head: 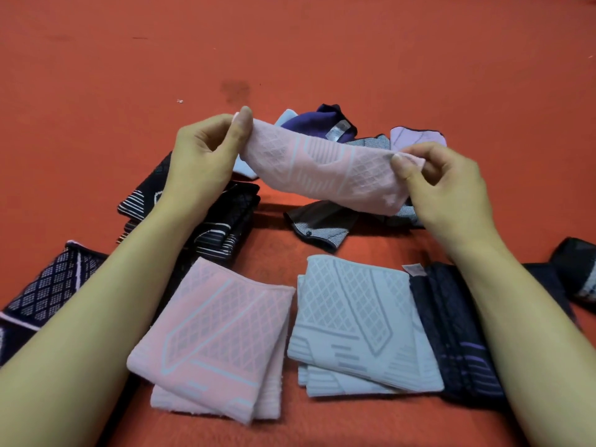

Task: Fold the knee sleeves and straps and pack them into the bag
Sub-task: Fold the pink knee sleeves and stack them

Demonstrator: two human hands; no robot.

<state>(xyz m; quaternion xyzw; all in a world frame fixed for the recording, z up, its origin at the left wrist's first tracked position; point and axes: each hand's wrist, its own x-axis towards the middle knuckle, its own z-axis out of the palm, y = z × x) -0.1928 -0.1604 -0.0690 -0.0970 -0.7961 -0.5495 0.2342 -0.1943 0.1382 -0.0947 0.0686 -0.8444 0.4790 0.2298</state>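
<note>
Across the whole frame runs an orange-red worktop (322, 53), cloth-like, with a darker stain just above centre; nothing of the room beyond it shows. At centre you hold a pink knee sleeve (322, 169) stretched in the air: your left hand (203, 156) pinches its left end between thumb and fingers, your right hand (445, 179) pinches its right end.

Low in the frame, between your forearms, lie a folded pink sleeve (219, 337) and, just beside it to the right, a folded pale blue sleeve (354, 327). Touching that one's right edge is a dark navy sleeve (451, 333), partly hidden under your right forearm. Black sleeves (225, 227) are stacked at middle left, half covered by your left arm.

Behind the held sleeve sits a loose pile (325, 124) of purple, grey and lilac pieces, too tangled to tell sleeves from straps. At the right edge a dark item (577, 269) is cut off; you cannot tell whether it is the bag.
</note>
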